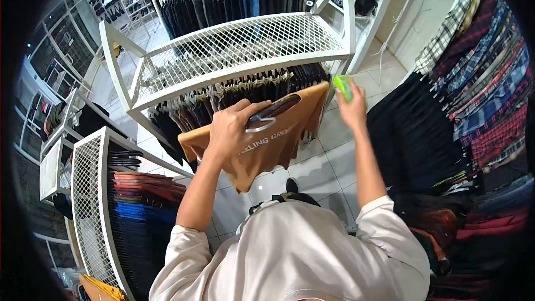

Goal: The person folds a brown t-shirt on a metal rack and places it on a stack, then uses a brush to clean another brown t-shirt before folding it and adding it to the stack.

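A tan T-shirt (273, 150) with white lettering hangs in front of me on a dark hanger (278, 106), whose metal hook points toward me. My left hand (229, 125) is closed around the hanger and the shirt's neckline. To the right of the shirt, my right hand (353, 106) is raised and closed on a small bright green object (342, 87). The kind of that object cannot be made out. It is close to the shirt's right shoulder, with a small gap between them.
Ahead stands a white rack with a mesh top (245, 44), with hung clothes below. Another mesh-topped rack (92, 200) holds red, blue and dark garments on my left. Plaid shirts (490, 89) and black trousers (407, 128) hang on my right. Tiled floor (334, 156) lies between.
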`<state>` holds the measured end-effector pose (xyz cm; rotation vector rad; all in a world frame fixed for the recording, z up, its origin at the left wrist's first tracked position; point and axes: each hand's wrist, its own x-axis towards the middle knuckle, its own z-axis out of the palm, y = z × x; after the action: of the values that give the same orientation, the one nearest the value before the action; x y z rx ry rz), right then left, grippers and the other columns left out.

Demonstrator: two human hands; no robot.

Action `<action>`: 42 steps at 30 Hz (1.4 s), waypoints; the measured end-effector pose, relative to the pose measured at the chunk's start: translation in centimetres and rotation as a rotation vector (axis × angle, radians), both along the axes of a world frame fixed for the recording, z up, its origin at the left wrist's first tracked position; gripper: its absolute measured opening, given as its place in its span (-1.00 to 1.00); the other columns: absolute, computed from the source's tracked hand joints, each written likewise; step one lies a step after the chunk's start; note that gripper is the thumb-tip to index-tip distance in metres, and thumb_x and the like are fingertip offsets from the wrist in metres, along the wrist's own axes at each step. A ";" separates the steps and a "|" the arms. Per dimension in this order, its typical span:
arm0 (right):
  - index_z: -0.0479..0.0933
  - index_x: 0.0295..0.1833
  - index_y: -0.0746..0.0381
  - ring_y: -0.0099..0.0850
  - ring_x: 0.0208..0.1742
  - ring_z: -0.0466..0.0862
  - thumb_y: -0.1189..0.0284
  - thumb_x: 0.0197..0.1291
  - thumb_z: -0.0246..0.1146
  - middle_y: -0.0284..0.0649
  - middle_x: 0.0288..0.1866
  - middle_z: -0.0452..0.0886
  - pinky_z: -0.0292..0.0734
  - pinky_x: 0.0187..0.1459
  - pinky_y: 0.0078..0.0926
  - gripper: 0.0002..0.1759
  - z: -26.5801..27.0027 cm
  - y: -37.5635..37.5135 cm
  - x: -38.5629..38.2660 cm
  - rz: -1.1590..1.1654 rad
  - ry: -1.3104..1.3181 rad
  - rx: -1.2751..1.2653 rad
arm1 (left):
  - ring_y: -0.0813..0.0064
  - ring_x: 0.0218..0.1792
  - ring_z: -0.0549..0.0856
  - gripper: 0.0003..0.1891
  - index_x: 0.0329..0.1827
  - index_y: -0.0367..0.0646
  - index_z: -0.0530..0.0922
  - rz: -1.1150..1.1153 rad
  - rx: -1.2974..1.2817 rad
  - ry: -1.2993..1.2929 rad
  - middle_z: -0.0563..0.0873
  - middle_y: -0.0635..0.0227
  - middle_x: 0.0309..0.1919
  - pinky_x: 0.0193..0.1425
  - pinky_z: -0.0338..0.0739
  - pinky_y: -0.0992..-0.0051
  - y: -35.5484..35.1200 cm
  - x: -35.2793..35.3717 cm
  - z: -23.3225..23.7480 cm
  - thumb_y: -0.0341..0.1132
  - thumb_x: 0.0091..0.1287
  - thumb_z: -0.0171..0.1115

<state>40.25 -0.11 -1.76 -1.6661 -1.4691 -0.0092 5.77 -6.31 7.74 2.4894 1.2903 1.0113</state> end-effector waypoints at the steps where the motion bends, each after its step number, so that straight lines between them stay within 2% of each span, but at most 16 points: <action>1: 0.47 0.45 0.29 0.01 0.10 0.65 0.21 0.37 0.35 0.08 0.11 0.58 0.57 0.13 -0.12 -0.36 0.2 0.2 0.8 -0.040 -0.005 0.024 | 0.13 -0.42 0.65 -0.35 0.27 0.12 0.71 0.002 -0.004 0.003 0.59 0.25 -0.39 -0.29 0.55 0.24 -0.2 -0.4 -0.1 -0.42 -0.03 0.44; 3: 0.49 0.42 0.34 -0.09 0.18 0.67 0.25 0.37 0.38 0.05 0.13 0.64 0.55 0.20 -0.23 -0.39 2.2 -1.1 0.6 0.018 0.078 0.121 | 0.25 -0.41 0.68 -0.38 0.26 0.08 0.70 -0.042 0.137 0.098 0.59 0.36 -0.40 -0.35 0.59 0.26 -0.2 -0.9 0.0 -0.34 0.00 0.49; 6: 0.52 0.40 0.32 -0.09 0.17 0.68 0.32 0.28 0.46 0.02 0.14 0.66 0.54 0.21 -0.21 -0.38 7.8 -4.3 -3.5 0.304 0.098 0.241 | 0.28 -0.35 0.68 -0.30 0.31 0.08 0.66 -0.053 0.230 0.127 0.58 0.39 -0.37 -0.31 0.61 0.29 0.5 -0.6 -1.4 -0.39 -0.05 0.47; 9: 0.53 0.42 0.23 -0.03 0.17 0.66 0.30 0.25 0.49 0.00 0.15 0.64 0.56 0.19 -0.24 -0.35 9.4 -5.8 -6.1 0.505 -0.081 0.258 | 0.34 -0.28 0.70 -0.25 0.36 0.11 0.63 -0.077 0.319 0.172 0.60 0.40 -0.31 -0.26 0.63 0.35 0.9 -0.2 -2.3 -0.40 -0.08 0.44; 13: 0.50 0.43 0.23 0.01 0.12 0.66 0.28 0.27 0.47 0.02 0.11 0.61 0.58 0.13 -0.16 -0.35 7.2 -3.7 -3.8 0.406 -0.034 0.201 | 0.39 -0.38 0.66 -0.30 0.32 0.11 0.67 -0.039 0.510 0.201 0.56 0.44 -0.40 -0.31 0.61 0.37 0.7 0.2 -2.6 -0.39 -0.04 0.39; 17: 0.52 0.39 0.29 0.01 0.08 0.67 0.30 0.29 0.43 0.02 0.07 0.62 0.58 0.10 -0.15 -0.40 4.0 -1.1 1.1 0.004 -0.054 0.114 | 0.43 -0.36 0.65 -0.30 0.34 0.10 0.67 -0.046 0.564 0.235 0.55 0.46 -0.40 -0.28 0.59 0.41 0.5 -0.6 -3.5 -0.35 -0.03 0.36; 19: 0.52 0.39 0.30 -0.04 0.08 0.69 0.32 0.28 0.44 0.00 0.08 0.63 0.58 0.11 -0.19 -0.40 5.7 -2.2 0.3 0.028 -0.023 0.167 | 0.43 -0.35 0.64 -0.31 0.37 0.09 0.65 -0.054 0.578 0.241 0.54 0.47 -0.41 -0.27 0.59 0.40 0.6 -0.8 -3.7 -0.32 0.03 0.31; 23: 0.52 0.41 0.28 -0.11 0.14 0.70 0.33 0.27 0.46 0.01 0.12 0.65 0.58 0.16 -0.24 -0.38 9.9 -5.9 -4.8 0.442 0.001 0.146 | 0.43 -0.37 0.62 -0.34 0.38 0.09 0.65 -0.047 0.568 0.289 0.49 0.47 -0.44 -0.27 0.59 0.40 0.6 -0.4 -4.2 -0.30 0.08 0.27; 25: 0.52 0.41 0.27 -0.08 0.16 0.69 0.31 0.26 0.47 0.02 0.14 0.65 0.58 0.17 -0.24 -0.36 9.4 -6.0 -5.8 0.501 -0.133 0.158 | 0.44 -0.37 0.61 -0.35 0.37 0.08 0.65 -0.055 0.582 0.298 0.48 0.48 -0.45 -0.26 0.58 0.41 0.6 -0.1 -4.2 -0.31 0.07 0.27; 29: 0.54 0.40 0.26 0.03 0.14 0.68 0.28 0.24 0.48 0.03 0.15 0.65 0.58 0.17 -0.18 -0.36 6.4 -3.0 -2.4 0.380 -0.013 0.134 | 0.47 -0.40 0.60 -0.33 0.36 0.08 0.66 -0.049 0.625 0.293 0.47 0.50 -0.47 -0.26 0.56 0.44 0.5 -0.5 -4.6 -0.32 0.05 0.28; 31: 0.54 0.38 0.28 0.00 0.14 0.69 0.29 0.26 0.46 0.03 0.13 0.66 0.57 0.19 -0.20 -0.39 4.1 -1.3 0.8 0.121 -0.078 0.045 | 0.47 -0.40 0.60 -0.33 0.36 0.09 0.66 -0.043 0.623 0.274 0.47 0.50 -0.47 -0.28 0.56 0.43 0.4 -0.8 -5.1 -0.33 0.04 0.29; 34: 0.54 0.37 0.30 -0.06 0.14 0.70 0.30 0.27 0.46 0.02 0.13 0.68 0.57 0.19 -0.24 -0.40 4.2 -1.6 1.8 0.014 -0.055 0.036 | 0.46 -0.40 0.60 -0.33 0.36 0.09 0.66 -0.020 0.582 0.252 0.47 0.49 -0.47 -0.28 0.56 0.41 0.0 -1.2 -5.3 -0.35 0.04 0.29; 35: 0.54 0.37 0.30 -0.06 0.14 0.70 0.30 0.27 0.46 0.02 0.13 0.68 0.57 0.19 -0.24 -0.40 4.3 -1.6 1.7 0.024 -0.061 0.038 | 0.46 -0.40 0.60 -0.33 0.36 0.09 0.66 -0.009 0.583 0.249 0.47 0.49 -0.47 -0.28 0.56 0.41 0.2 -1.2 -5.2 -0.35 0.04 0.29; 37: 0.54 0.38 0.30 -0.11 0.16 0.71 0.31 0.25 0.48 0.02 0.14 0.68 0.57 0.20 -0.27 -0.38 7.3 -4.0 -1.5 0.284 0.022 0.164 | 0.46 -0.39 0.60 -0.32 0.37 0.10 0.65 -0.014 0.553 0.278 0.46 0.49 -0.46 -0.27 0.58 0.40 0.1 -1.4 -5.4 -0.35 0.05 0.29; 40: 0.53 0.40 0.28 -0.17 0.18 0.71 0.34 0.19 0.53 0.03 0.17 0.68 0.56 0.23 -0.28 -0.33 10.4 -6.3 -5.4 0.527 -0.006 0.102 | 0.49 -0.38 0.62 -0.34 0.40 0.13 0.62 -0.036 0.582 0.287 0.48 0.50 -0.44 -0.29 0.58 0.44 0.5 -0.9 -5.7 -0.32 0.11 0.26; 42: 0.53 0.40 0.26 -0.11 0.15 0.70 0.31 0.19 0.53 0.02 0.15 0.67 0.57 0.19 -0.26 -0.32 9.8 -6.3 -6.0 0.549 -0.085 0.048 | 0.54 -0.36 0.64 -0.37 0.42 0.16 0.60 -0.043 0.590 0.326 0.49 0.53 -0.44 -0.31 0.58 0.49 0.4 -0.6 -5.4 -0.29 0.17 0.23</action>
<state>34.24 -6.40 8.05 -1.1905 -1.9313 0.1865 5.15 -5.90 2.35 3.2226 1.1258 1.1430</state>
